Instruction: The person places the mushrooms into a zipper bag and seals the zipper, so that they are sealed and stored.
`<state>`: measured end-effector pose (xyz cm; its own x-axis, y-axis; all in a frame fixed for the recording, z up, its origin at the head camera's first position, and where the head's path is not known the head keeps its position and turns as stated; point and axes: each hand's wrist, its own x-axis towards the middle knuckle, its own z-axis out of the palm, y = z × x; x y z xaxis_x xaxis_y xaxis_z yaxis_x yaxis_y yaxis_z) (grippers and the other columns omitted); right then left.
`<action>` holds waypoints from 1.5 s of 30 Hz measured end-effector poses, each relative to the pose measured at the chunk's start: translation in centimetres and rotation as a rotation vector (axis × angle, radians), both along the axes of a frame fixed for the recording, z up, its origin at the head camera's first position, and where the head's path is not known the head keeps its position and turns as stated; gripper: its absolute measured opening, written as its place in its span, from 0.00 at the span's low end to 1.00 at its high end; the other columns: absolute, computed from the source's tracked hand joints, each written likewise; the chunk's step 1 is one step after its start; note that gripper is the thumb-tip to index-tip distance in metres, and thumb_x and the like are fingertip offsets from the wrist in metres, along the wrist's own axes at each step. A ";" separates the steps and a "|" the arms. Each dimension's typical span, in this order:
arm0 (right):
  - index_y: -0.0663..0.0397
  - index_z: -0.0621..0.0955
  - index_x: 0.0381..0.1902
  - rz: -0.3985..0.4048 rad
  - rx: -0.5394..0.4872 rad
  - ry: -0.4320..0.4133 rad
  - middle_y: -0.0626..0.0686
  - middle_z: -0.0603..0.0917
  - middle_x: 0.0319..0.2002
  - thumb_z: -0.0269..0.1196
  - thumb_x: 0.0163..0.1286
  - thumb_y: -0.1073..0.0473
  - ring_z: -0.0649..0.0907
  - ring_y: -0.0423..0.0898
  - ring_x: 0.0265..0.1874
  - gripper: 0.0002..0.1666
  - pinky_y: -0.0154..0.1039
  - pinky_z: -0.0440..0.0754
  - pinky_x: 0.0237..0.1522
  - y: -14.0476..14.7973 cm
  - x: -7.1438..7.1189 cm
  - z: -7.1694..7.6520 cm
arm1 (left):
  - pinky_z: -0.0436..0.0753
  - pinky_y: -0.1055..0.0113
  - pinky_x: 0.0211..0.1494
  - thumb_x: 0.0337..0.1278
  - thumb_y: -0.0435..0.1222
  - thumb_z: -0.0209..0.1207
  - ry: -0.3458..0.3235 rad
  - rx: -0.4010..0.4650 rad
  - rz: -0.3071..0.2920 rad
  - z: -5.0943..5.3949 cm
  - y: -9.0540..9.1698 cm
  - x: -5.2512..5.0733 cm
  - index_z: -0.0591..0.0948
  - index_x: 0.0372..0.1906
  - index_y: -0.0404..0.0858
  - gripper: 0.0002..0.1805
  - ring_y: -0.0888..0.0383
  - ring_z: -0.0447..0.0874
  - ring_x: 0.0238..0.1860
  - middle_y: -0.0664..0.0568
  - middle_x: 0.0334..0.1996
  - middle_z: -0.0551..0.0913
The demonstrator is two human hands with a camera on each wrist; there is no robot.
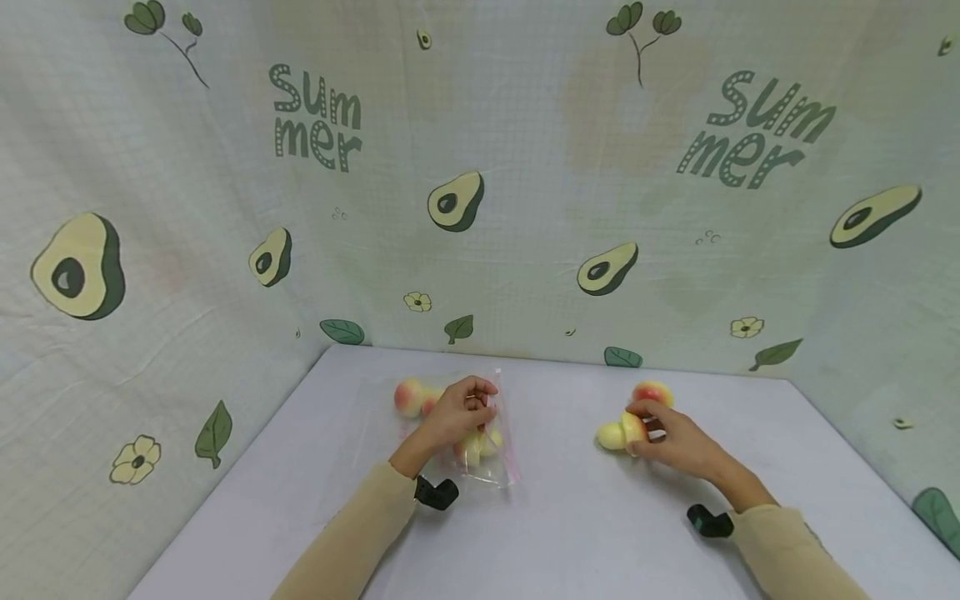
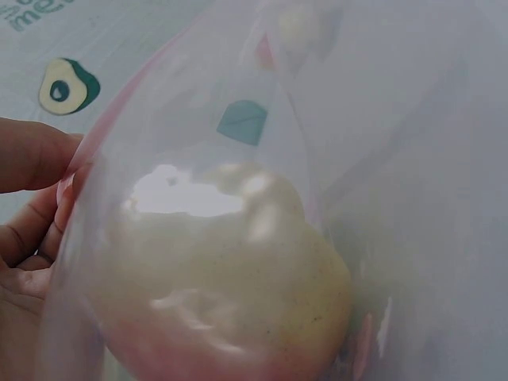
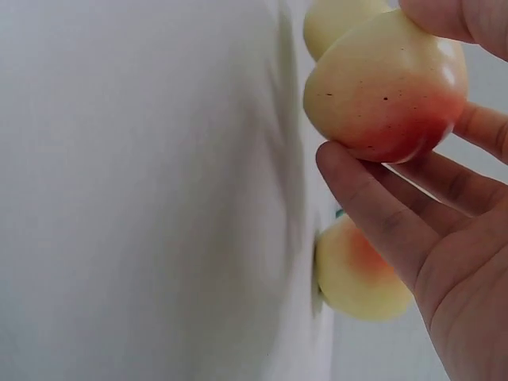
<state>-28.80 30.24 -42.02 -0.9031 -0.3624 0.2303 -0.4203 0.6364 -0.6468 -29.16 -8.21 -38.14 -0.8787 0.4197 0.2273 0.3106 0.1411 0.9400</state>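
Note:
My left hand (image 1: 454, 415) pinches the pink-edged mouth of a clear zip bag (image 1: 491, 477) between thumb and fingers. Several yellow-and-red peaches (image 1: 409, 397) lie in the bag, one showing large through the plastic (image 2: 135, 111) in the left wrist view. On the right, my right hand (image 1: 678, 437) grips a yellow peach with a red blush (image 3: 385, 99), thumb on one side and fingers on the other. Just left of it is another yellow fruit (image 1: 611, 436), partly covered by the held peach. Beyond the hand sits a red-topped peach (image 1: 654, 392).
A white tabletop (image 1: 555, 517) carries everything. Behind and at the sides hangs a pale cloth (image 1: 525, 125) printed with avocados, leaves and lettering. Black wrist cameras are strapped to both wrists.

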 end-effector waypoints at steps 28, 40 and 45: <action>0.52 0.74 0.56 0.103 -0.024 -0.033 0.50 0.78 0.50 0.70 0.57 0.57 0.79 0.51 0.47 0.29 0.36 0.81 0.44 -5.8 -1.4 0.7 | 0.76 0.70 0.28 0.56 0.24 0.59 0.008 0.006 0.024 -1.7 -0.3 -1.4 0.73 0.47 0.29 0.13 0.57 0.72 0.25 0.49 0.30 0.72; 0.52 0.74 0.57 0.149 -0.060 -0.050 0.50 0.77 0.50 0.70 0.57 0.58 0.79 0.51 0.48 0.30 0.36 0.81 0.44 -7.9 -1.9 1.0 | 0.76 0.70 0.28 0.56 0.22 0.58 0.002 0.024 0.009 -1.7 -0.1 -1.5 0.71 0.49 0.23 0.16 0.59 0.71 0.24 0.49 0.30 0.71; 0.52 0.73 0.57 0.191 -0.077 -0.047 0.50 0.77 0.50 0.70 0.57 0.59 0.78 0.51 0.48 0.30 0.36 0.81 0.45 -8.9 -2.0 1.1 | 0.75 0.71 0.27 0.56 0.22 0.58 -0.004 0.026 0.015 -1.8 0.0 -1.4 0.72 0.49 0.24 0.15 0.59 0.71 0.24 0.49 0.30 0.71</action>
<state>-30.76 21.33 -40.90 -0.8300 -0.5113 0.2229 -0.4969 0.4962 -0.7120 -30.60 -8.24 -39.93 -0.8857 0.4004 0.2349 0.3051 0.1209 0.9446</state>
